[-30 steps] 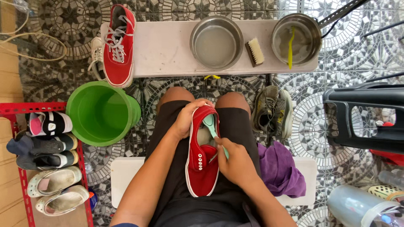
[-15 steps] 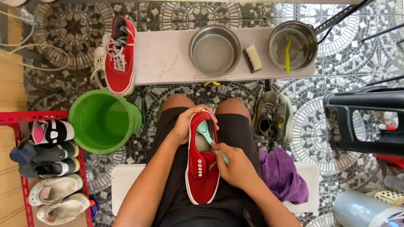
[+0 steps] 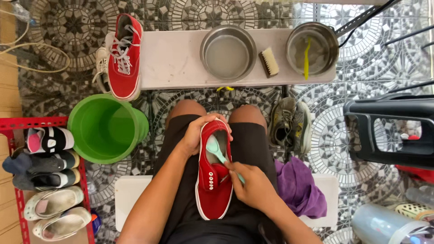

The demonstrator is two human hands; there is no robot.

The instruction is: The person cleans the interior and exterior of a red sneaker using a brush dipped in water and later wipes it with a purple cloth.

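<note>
Since the earlier frame, little has shifted: the laceless red canvas shoe (image 3: 213, 174) is gripped on the lap by the left hand (image 3: 198, 134); the pale green brush (image 3: 216, 150) is grasped inside it by the right hand (image 3: 252, 186).

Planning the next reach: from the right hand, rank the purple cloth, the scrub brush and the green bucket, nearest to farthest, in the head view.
From the right hand, which holds the small teal brush:
1. Purple cloth, just to its right on the white seat.
2. Green bucket, on the floor to the left.
3. Scrub brush, up on the bench between the two metal bowls.
</note>
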